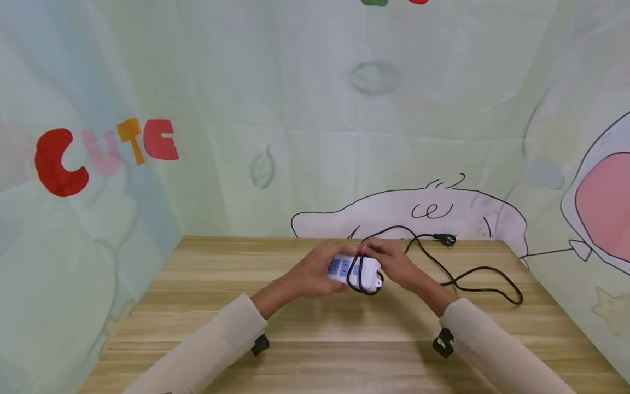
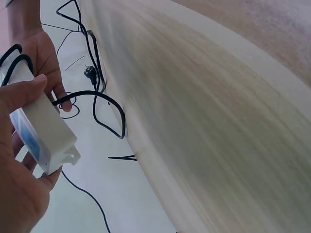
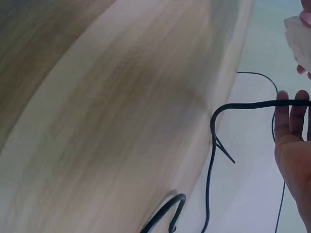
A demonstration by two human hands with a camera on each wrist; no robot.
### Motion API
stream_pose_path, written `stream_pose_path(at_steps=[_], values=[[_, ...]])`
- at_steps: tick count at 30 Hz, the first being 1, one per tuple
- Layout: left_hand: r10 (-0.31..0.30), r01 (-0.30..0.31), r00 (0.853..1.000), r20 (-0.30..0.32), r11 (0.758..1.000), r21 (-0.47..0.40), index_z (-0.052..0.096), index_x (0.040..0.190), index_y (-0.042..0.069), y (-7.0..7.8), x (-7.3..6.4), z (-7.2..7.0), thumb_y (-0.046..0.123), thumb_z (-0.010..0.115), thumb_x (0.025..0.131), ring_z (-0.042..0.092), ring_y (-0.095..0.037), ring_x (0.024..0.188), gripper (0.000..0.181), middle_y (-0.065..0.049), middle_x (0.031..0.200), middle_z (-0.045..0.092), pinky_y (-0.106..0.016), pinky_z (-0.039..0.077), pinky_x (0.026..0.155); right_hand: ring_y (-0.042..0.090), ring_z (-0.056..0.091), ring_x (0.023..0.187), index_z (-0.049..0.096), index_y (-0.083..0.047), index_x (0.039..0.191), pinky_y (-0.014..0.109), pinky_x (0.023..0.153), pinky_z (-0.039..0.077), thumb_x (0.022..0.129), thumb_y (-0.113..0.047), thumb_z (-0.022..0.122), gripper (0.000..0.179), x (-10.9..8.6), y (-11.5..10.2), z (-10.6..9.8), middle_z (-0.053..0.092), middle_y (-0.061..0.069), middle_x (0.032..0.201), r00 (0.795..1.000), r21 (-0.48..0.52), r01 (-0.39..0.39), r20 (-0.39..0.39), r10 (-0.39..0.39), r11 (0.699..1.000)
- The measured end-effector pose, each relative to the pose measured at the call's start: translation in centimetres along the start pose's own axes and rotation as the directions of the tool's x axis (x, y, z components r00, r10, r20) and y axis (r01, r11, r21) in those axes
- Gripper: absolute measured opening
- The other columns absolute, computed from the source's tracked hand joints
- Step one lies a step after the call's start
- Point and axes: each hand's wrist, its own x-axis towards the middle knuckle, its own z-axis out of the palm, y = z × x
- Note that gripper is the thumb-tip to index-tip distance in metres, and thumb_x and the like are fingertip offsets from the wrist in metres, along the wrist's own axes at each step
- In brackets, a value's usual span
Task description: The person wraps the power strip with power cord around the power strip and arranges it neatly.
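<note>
My left hand [image 1: 317, 271] grips a white power strip [image 1: 372, 267] with blue socket faces, thumb on one side and fingers on the other in the left wrist view. A black cord [image 3: 248, 105] is looped round the strip's right part. At the strip's upper edge, my right hand [image 1: 396, 265] pinches this cord between thumb and fingertips. The right wrist view shows the cord lying across the fingers; the thumb is hidden there. From the hand, the rest of the cord trails right to a black plug [image 1: 446, 239].
Both hands work above a wood-grain table [image 1: 344, 355]. Loose cord makes a crossed loop on its right side, and the plug is near its back edge. A printed cloth backdrop [image 1: 236, 109] stands behind and at both sides.
</note>
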Motion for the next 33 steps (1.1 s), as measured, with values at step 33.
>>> stream_pose_path(at_steps=[33], values=[[-0.227, 0.194, 0.952, -0.204, 0.966, -0.171, 0.064, 0.142, 0.008, 0.9, 0.8, 0.8, 0.008, 0.102, 0.079, 0.068, -0.028, 0.123, 0.073, -0.011, 0.14, 0.073, -0.047, 0.055, 0.107, 0.026, 0.07, 0.121, 0.067, -0.002, 0.14, 0.051, 0.106, 0.056, 0.119, -0.018, 0.055, 0.029, -0.6, 2.1, 2.7, 0.075, 0.014, 0.132, 0.985, -0.522, 0.034, 0.162, 0.06, 0.852]])
